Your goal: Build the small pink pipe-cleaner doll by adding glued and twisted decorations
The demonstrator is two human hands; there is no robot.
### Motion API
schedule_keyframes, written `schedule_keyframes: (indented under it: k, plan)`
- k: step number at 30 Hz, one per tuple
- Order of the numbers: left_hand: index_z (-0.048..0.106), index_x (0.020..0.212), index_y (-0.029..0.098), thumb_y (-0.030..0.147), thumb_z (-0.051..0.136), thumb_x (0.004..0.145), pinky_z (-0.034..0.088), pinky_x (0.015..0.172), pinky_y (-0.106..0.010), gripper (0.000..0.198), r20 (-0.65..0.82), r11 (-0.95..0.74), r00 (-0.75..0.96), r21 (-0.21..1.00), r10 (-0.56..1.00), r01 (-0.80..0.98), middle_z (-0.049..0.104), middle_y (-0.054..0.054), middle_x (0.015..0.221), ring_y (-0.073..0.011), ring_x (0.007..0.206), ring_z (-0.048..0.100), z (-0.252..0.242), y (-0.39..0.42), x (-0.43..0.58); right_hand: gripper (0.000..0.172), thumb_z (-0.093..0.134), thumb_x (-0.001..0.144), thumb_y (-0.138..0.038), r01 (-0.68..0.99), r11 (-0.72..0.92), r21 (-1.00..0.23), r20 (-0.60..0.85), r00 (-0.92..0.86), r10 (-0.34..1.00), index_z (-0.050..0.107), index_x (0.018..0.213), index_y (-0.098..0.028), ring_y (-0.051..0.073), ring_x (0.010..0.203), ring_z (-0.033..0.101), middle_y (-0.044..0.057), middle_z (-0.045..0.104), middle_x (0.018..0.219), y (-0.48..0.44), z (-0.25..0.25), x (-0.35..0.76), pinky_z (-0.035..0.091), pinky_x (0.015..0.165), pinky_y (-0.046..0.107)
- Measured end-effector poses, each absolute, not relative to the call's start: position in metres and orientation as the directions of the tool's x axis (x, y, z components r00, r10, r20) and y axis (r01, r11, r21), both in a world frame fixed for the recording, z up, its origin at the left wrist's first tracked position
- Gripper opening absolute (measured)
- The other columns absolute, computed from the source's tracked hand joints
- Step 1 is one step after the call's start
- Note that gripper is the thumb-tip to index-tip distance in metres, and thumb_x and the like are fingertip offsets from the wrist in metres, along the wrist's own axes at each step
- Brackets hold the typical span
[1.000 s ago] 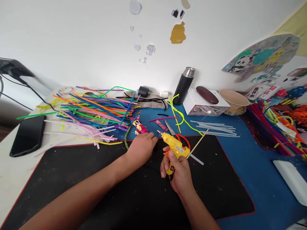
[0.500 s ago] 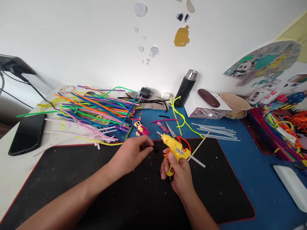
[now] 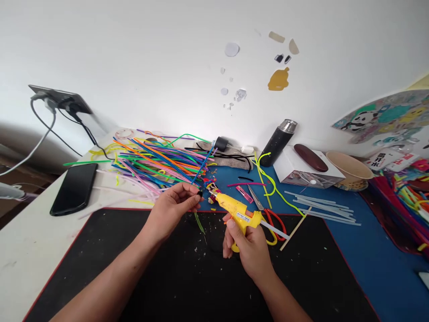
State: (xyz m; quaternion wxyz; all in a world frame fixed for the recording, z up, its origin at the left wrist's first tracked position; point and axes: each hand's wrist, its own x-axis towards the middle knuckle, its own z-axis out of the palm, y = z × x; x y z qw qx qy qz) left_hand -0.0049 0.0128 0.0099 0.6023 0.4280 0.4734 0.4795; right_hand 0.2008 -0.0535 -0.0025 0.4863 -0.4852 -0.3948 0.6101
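Observation:
My right hand (image 3: 250,243) grips a yellow hot glue gun (image 3: 236,210) by its handle, nozzle pointing left. My left hand (image 3: 172,205) is raised above the black mat (image 3: 100,268) and pinches a small black bit (image 3: 199,194) between thumb and fingers, right at the gun's nozzle tip. A small multicoloured pipe-cleaner figure (image 3: 211,184) lies just behind the nozzle. A green stem (image 3: 199,222) lies on the mat below my left hand.
A pile of coloured pipe cleaners (image 3: 157,163) lies behind my left hand. Red-handled scissors (image 3: 268,212), glue sticks (image 3: 318,201), a black flask (image 3: 277,143), a white box (image 3: 308,172) and a bowl (image 3: 350,163) are at the right. A phone (image 3: 74,188) lies left.
My left hand lifted off the mat with a small black bit and brought it to the glue gun's nozzle. The right hand raised the gun slightly. The camera turned left.

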Motion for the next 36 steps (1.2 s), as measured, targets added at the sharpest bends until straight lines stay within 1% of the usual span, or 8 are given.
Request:
schedule_keyframes:
  k: [3, 11, 15, 19, 24, 29, 32, 36]
  plan:
    - [0.070, 0.092, 0.018, 0.040, 0.090, 0.075, 0.056, 0.067, -0.027, 0.034, -0.165, 0.178, 0.075, 0.962, 0.983, -0.208, 0.073, -0.001, 0.080, -0.0149, 0.070, 0.068, 0.005, 0.014, -0.010, 0.047, 0.073, 0.092, -0.063, -0.169, -0.200, -0.965, -0.195, -0.045, 0.980, 0.065, 0.098, -0.017, 0.011, 0.038, 0.057, -0.008, 0.053, 0.052, -0.043, 0.000, 0.192, 0.043, 0.041, 0.020]
    - [0.073, 0.086, 0.017, 0.040, 0.094, 0.071, 0.057, 0.067, -0.026, 0.035, -0.178, 0.170, 0.003, 0.935, 0.984, -0.312, 0.073, -0.001, 0.077, -0.0145, 0.068, 0.068, -0.002, 0.017, -0.017, 0.049, 0.072, 0.091, -0.065, -0.003, -0.194, -0.981, -0.194, -0.029, 0.981, 0.068, 0.098, -0.017, 0.013, 0.040, 0.056, -0.006, 0.055, 0.049, -0.040, -0.002, 0.177, 0.046, 0.044, 0.022]
    - [0.073, 0.086, 0.017, 0.038, 0.096, 0.069, 0.057, 0.066, -0.024, 0.036, -0.178, 0.158, -0.029, 0.928, 0.984, -0.337, 0.074, 0.000, 0.076, -0.0127, 0.065, 0.067, -0.002, 0.018, -0.018, 0.049, 0.067, 0.093, -0.066, 0.095, -0.138, -0.986, -0.144, -0.059, 0.988, 0.069, 0.091, -0.017, 0.013, 0.038, 0.054, -0.005, 0.052, 0.046, -0.042, -0.011, 0.175, 0.044, 0.042, 0.022]
    - [0.073, 0.086, 0.017, 0.038, 0.096, 0.069, 0.057, 0.066, -0.025, 0.035, -0.179, 0.163, -0.016, 0.927, 0.984, -0.337, 0.074, 0.000, 0.075, -0.0137, 0.066, 0.068, -0.003, 0.018, -0.017, 0.049, 0.063, 0.097, -0.064, 0.174, -0.103, -0.979, -0.117, -0.070, 0.991, 0.070, 0.084, -0.018, 0.014, 0.038, 0.055, -0.003, 0.053, 0.044, -0.044, -0.016, 0.176, 0.045, 0.043, 0.023]
    - [0.073, 0.087, 0.017, 0.037, 0.095, 0.070, 0.058, 0.066, -0.026, 0.034, -0.168, 0.154, -0.013, 0.930, 0.986, -0.335, 0.075, -0.001, 0.077, -0.0146, 0.067, 0.069, -0.007, 0.017, -0.015, 0.053, 0.059, 0.099, -0.063, 0.238, -0.088, -0.967, -0.101, -0.047, 0.994, 0.061, 0.069, -0.020, 0.014, 0.038, 0.054, -0.003, 0.050, 0.042, -0.046, -0.021, 0.177, 0.043, 0.042, 0.023]
    - [0.073, 0.086, 0.017, 0.036, 0.096, 0.070, 0.059, 0.066, -0.026, 0.034, -0.175, 0.163, -0.007, 0.931, 0.985, -0.326, 0.074, -0.001, 0.077, -0.0148, 0.067, 0.070, -0.009, 0.017, -0.014, 0.057, 0.056, 0.100, -0.063, 0.292, -0.063, -0.954, -0.079, -0.043, 0.996, 0.052, 0.060, -0.022, 0.014, 0.036, 0.052, -0.003, 0.047, 0.040, -0.046, -0.020, 0.176, 0.041, 0.042, 0.023]
    - [0.073, 0.087, 0.017, 0.036, 0.096, 0.070, 0.059, 0.066, -0.025, 0.034, -0.182, 0.170, -0.005, 0.930, 0.983, -0.326, 0.074, -0.001, 0.077, -0.0145, 0.068, 0.070, -0.009, 0.017, -0.014, 0.058, 0.056, 0.101, -0.062, 0.318, -0.046, -0.947, -0.062, -0.040, 0.997, 0.048, 0.058, -0.024, 0.014, 0.036, 0.053, -0.003, 0.048, 0.039, -0.045, -0.019, 0.176, 0.041, 0.041, 0.024]
    - [0.073, 0.087, 0.018, 0.037, 0.096, 0.070, 0.059, 0.066, -0.025, 0.034, -0.189, 0.179, -0.002, 0.930, 0.982, -0.321, 0.074, 0.000, 0.077, -0.0145, 0.068, 0.070, -0.008, 0.015, -0.014, 0.056, 0.055, 0.102, -0.059, 0.348, -0.022, -0.937, -0.041, -0.047, 0.998, 0.048, 0.058, -0.025, 0.015, 0.036, 0.054, -0.003, 0.048, 0.039, -0.044, -0.018, 0.177, 0.042, 0.042, 0.024]
